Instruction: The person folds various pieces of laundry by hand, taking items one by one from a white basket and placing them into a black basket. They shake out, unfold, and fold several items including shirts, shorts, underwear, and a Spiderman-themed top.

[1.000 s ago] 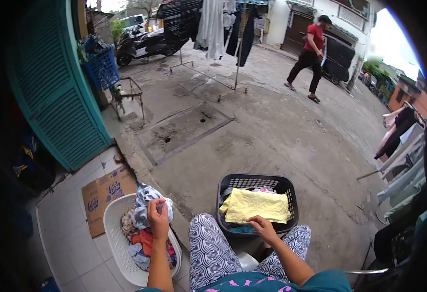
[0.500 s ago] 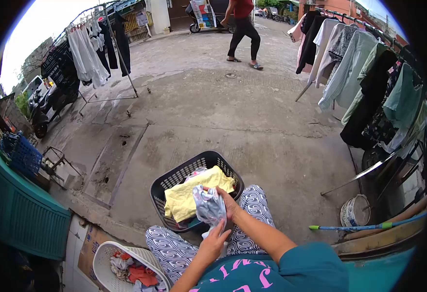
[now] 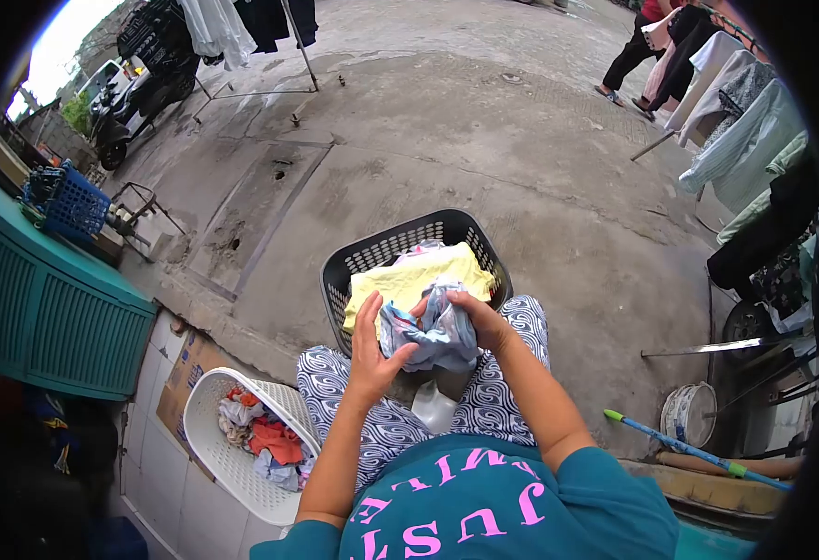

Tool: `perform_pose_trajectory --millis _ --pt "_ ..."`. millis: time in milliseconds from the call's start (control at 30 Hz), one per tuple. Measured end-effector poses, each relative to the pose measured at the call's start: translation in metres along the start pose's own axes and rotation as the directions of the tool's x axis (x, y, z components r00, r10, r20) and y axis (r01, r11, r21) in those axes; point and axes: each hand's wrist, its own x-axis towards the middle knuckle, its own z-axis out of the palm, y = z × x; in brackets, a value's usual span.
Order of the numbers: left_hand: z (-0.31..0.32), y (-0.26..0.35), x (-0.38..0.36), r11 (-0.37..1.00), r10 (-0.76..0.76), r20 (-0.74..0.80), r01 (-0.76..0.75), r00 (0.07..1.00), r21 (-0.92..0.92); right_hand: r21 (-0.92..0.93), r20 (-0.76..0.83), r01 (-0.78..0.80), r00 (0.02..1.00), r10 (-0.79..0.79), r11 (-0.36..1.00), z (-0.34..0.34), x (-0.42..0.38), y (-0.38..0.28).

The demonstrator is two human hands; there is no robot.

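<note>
A crumpled light blue-grey patterned garment (image 3: 442, 341) is bunched up over the near side of the dark basket (image 3: 335, 271). My right hand (image 3: 482, 322) grips its upper right side, fingers curled into the fabric. At the garment's left edge is my left hand (image 3: 367, 355), fingers stretched upward and thumb apart, the thumb close against the cloth. Beneath and behind the garment, a yellow cloth (image 3: 419, 273) lies on top of other laundry in the basket. To my left, a white basket (image 3: 209, 401) stands tilted, with an orange-red cloth (image 3: 276, 441) and other crumpled clothes inside.
A white object (image 3: 434, 408) sits between my knees. Clothes racks with hanging garments (image 3: 741, 140) stand at right and far left. A blue-green pole (image 3: 671, 439) and a white bucket (image 3: 689, 415) are at right. A person (image 3: 629, 61) is at the upper right.
My left hand has moved from below the garment to its left side, with its fingers spread. The garment is opened wider. The view has tilted down, and the person walking has moved right.
</note>
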Motion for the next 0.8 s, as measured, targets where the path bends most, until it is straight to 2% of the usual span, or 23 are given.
perform_pose_trajectory --millis 33,100,133,200,233,267,300,333,400,467,533,600,633,700,733,767,800 --pt "-0.002 -0.002 0.002 1.000 -0.009 -0.003 0.009 1.000 0.003 -0.089 -0.024 -0.019 1.000 0.017 0.996 0.008 -0.002 -0.002" --pt "-0.003 -0.005 0.003 0.964 -0.199 0.301 0.242 0.933 -0.112 -0.203 -0.068 -0.025 0.998 0.012 0.979 0.014 -0.003 -0.005" --pt "-0.004 -0.013 0.007 0.922 -0.240 0.447 0.347 0.862 -0.173 -0.249 -0.073 0.067 0.993 -0.088 0.966 0.014 0.000 -0.007" --pt "-0.011 -0.025 0.008 0.948 -0.297 0.446 0.316 0.844 0.035 -0.347 -0.166 0.198 0.949 -0.267 0.917 0.010 0.003 -0.020" --pt "-0.017 -0.030 0.009 0.947 -0.299 0.452 0.319 0.841 0.033 -0.299 -0.253 0.196 0.927 -0.276 0.934 0.006 0.001 -0.027" --pt "-0.024 -0.037 0.011 0.922 -0.321 0.414 0.381 0.852 -0.070 -0.203 -0.319 0.222 0.906 -0.279 0.954 0.000 0.000 -0.033" --pt "-0.032 -0.042 0.014 0.885 -0.346 0.374 0.431 0.861 -0.174 -0.241 -0.364 0.248 0.873 -0.324 0.938 -0.007 -0.002 -0.039" --pt "-0.040 -0.043 0.017 0.885 -0.346 0.373 0.431 0.861 -0.174 -0.281 -0.403 0.272 0.837 -0.370 0.920 -0.014 -0.004 -0.044" --pt "-0.059 -0.036 0.025 0.766 -0.371 0.296 0.470 0.880 -0.439 -0.368 -0.443 0.255 0.798 -0.409 0.894 -0.026 -0.007 -0.050" --pt "-0.069 -0.030 0.030 0.773 -0.379 0.288 0.472 0.880 -0.425 -0.397 -0.458 0.231 0.789 -0.410 0.888 -0.032 -0.012 -0.056" --pt "-0.076 -0.033 0.030 0.828 -0.378 0.321 0.472 0.868 -0.303 -0.509 -0.480 0.115 0.784 -0.393 0.853 -0.041 -0.018 -0.058" --pt "-0.085 -0.019 0.032 0.856 -0.386 0.366 0.477 0.847 -0.200 -0.529 -0.442 -0.057 0.870 -0.218 0.847 -0.065 -0.026 -0.060" --pt "-0.087 -0.020 0.031 0.845 -0.372 0.423 0.490 0.826 -0.213 -0.624 -0.465 -0.091 0.841 -0.276 0.776 -0.045 -0.037 -0.069" --pt "-0.096 -0.007 0.035 0.669 -0.307 0.581 0.605 0.754 -0.432 -0.579 -0.350 -0.025 0.910 -0.221 0.815 -0.051 -0.047 -0.074" --pt "-0.100 -0.009 0.036 0.592 -0.273 0.597 0.621 0.754 -0.514 -0.560 -0.289 0.047 0.925 -0.248 0.827 -0.056 -0.050 -0.076" --pt "-0.101 -0.014 0.038 0.451 -0.216 0.597 0.621 0.773 -0.641 -0.420 -0.256 0.153 0.926 -0.279 0.894 -0.062 -0.046 -0.074" --pt "-0.095 -0.021 0.039 0.339 -0.058 0.503 0.491 0.862 -0.803 -0.261 -0.214 0.246 0.928 -0.305 0.933 -0.066 -0.041 -0.073"
